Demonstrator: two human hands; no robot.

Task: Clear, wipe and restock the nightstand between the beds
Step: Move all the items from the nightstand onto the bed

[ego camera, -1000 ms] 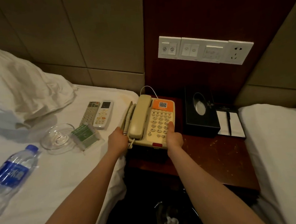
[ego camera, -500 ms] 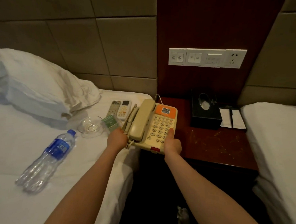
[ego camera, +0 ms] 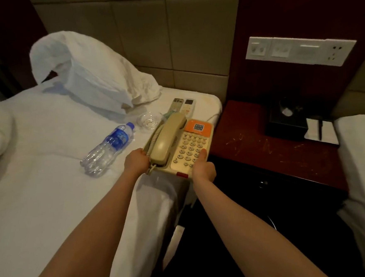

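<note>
A beige desk telephone (ego camera: pixel 184 144) with an orange QR label is over the right edge of the left bed (ego camera: pixel 51 190). My left hand (ego camera: pixel 136 161) grips its left side by the handset. My right hand (ego camera: pixel 203 169) grips its right front corner, thumb on the keypad. The dark red nightstand (ego camera: pixel 264 154), to the right, is scratched and dusty. A black tissue box (ego camera: pixel 288 118) and a notepad with a pen (ego camera: pixel 320 130) stand at its back.
On the left bed lie a water bottle (ego camera: pixel 108 147), a glass ashtray (ego camera: pixel 149 120), two remotes (ego camera: pixel 182 106) and a crumpled white pillowcase (ego camera: pixel 90 75). The right bed's edge (ego camera: pixel 363 169) borders the nightstand. A switch panel (ego camera: pixel 298 51) is on the wall above.
Both hands have carried the telephone leftward off the nightstand to the edge of the left bed. The camera has swung left with it.
</note>
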